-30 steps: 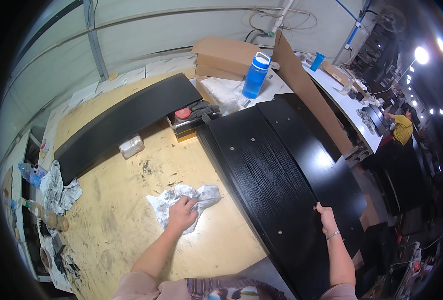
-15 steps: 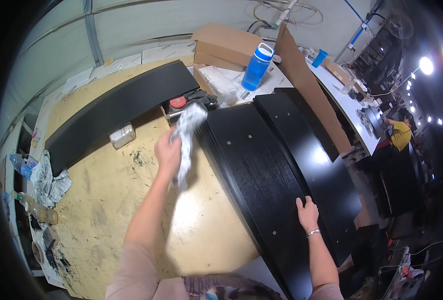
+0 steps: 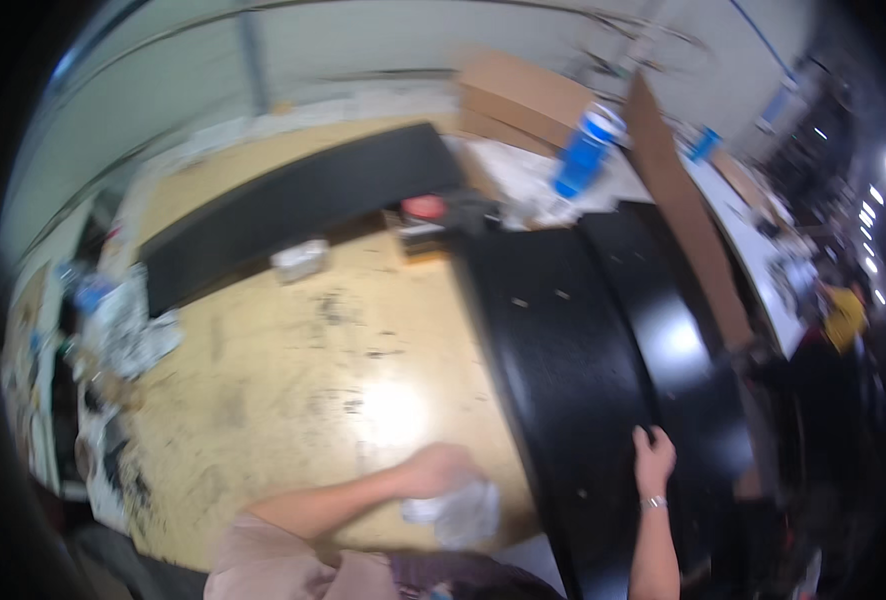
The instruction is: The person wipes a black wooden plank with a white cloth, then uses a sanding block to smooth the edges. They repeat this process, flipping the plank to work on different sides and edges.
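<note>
1. Far left: crumpled rag point(image 3: 141, 325) on the tabletop point(image 3: 253, 400), blurred bottles point(image 3: 91, 292) just beside it.
2. Long black curved panel point(image 3: 303, 212) lying across the back of the tabletop, small wrapped block point(image 3: 300, 261) right at its near edge.
3. Small box point(image 3: 421, 246) by the panel's right end, red round lid point(image 3: 423, 207) on top.
4. Left hand point(image 3: 441, 471) low over the front of the tabletop, motion-blurred; fingers closed on the white cloth point(image 3: 468, 515), exact finger placement too smeared to read. Cloth bunched, hangs on the near side of the hand.
5. Cardboard box point(image 3: 528, 105) at the back, blue bottle point(image 3: 583, 160) to its right, tilted in view.
6. Black board point(image 3: 558, 350) right of the tabletop's bare area, small round fittings on its face.
7. Right hand point(image 3: 653, 458) on that board near its right edge, bracelet point(image 3: 654, 502) at wrist; can't tell whether fingers grip the edge or just rest.
8. Second black board point(image 3: 698, 400) alongside, upright cardboard sheet point(image 3: 685, 220) beyond.
9. Far right: person in yellow point(image 3: 844, 318), blurred.
</note>
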Action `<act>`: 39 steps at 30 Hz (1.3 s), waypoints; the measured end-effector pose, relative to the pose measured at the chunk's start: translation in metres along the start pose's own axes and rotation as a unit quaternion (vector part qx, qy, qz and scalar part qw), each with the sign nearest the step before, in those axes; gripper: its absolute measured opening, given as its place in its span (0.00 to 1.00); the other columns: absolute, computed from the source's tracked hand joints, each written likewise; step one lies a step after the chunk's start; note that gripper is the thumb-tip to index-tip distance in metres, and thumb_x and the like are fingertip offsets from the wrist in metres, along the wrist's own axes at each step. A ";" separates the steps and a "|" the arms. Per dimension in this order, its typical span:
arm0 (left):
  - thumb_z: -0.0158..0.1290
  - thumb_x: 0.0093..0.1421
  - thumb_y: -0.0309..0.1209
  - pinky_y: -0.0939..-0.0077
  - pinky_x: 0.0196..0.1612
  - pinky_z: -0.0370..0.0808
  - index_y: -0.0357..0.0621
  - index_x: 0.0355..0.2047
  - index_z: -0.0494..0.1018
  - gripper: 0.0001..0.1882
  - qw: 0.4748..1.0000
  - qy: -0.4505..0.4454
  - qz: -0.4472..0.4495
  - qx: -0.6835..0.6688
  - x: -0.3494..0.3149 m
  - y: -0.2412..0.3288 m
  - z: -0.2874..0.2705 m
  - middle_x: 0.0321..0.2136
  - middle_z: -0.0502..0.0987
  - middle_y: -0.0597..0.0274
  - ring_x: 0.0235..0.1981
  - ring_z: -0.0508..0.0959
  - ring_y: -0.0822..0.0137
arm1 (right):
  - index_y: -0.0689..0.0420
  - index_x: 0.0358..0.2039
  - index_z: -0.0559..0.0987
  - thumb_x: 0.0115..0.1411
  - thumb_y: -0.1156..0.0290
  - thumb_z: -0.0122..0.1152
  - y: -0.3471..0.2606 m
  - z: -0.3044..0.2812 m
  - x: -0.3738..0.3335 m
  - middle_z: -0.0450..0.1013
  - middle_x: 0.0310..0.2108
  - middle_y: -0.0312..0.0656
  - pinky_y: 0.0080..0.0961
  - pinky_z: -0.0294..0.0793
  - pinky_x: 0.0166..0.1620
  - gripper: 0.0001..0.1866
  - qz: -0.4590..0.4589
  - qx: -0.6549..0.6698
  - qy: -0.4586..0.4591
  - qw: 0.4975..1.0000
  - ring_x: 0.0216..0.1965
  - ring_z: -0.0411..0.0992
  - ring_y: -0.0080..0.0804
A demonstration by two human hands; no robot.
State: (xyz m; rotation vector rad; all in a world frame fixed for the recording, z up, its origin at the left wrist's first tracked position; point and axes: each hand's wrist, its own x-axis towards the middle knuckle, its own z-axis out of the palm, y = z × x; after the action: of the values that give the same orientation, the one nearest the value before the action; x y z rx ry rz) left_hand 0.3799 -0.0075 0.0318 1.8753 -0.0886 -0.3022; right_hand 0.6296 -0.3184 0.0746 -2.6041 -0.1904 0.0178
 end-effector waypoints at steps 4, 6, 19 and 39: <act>0.51 0.60 0.42 0.58 0.59 0.66 0.36 0.58 0.66 0.30 0.954 0.300 -0.011 -0.025 0.031 -0.052 0.067 0.50 0.74 0.42 0.54 0.72 0.48 | 0.70 0.41 0.79 0.58 0.67 0.63 0.047 0.031 0.025 0.79 0.34 0.51 0.28 0.75 0.43 0.18 -0.079 0.152 -0.030 0.985 0.34 0.77 0.36; 0.57 0.56 0.47 0.61 0.55 0.70 0.33 0.62 0.58 0.41 0.963 0.253 -0.037 -0.086 0.065 -0.026 0.092 0.50 0.73 0.37 0.51 0.74 0.44 | 0.73 0.37 0.79 0.61 0.58 0.59 -0.016 -0.018 -0.031 0.77 0.34 0.60 0.38 0.71 0.42 0.24 -0.078 0.060 -0.055 0.994 0.32 0.72 0.46; 0.62 0.50 0.47 0.56 0.32 0.73 0.51 0.33 0.80 0.16 0.967 0.250 -0.022 0.051 0.078 0.021 0.093 0.27 0.80 0.56 0.31 0.79 0.52 | 0.75 0.37 0.78 0.58 0.58 0.61 0.002 0.008 -0.011 0.76 0.36 0.64 0.43 0.69 0.46 0.25 -0.087 0.049 -0.015 0.995 0.37 0.73 0.55; 0.57 0.58 0.44 0.67 0.38 0.76 0.54 0.58 0.69 0.28 0.668 0.655 -0.297 0.191 -0.300 0.034 0.030 0.45 0.77 0.62 0.42 0.78 0.62 | 0.76 0.41 0.74 0.61 0.65 0.57 0.057 0.038 0.038 0.74 0.39 0.65 0.43 0.70 0.47 0.21 -0.181 0.108 0.063 0.975 0.39 0.72 0.55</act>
State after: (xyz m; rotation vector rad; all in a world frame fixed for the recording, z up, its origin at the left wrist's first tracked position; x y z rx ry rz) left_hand 0.0863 0.0173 0.1038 2.0555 1.5711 0.7568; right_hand 0.6725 -0.3426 0.0136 -2.3095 -0.5803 -0.2423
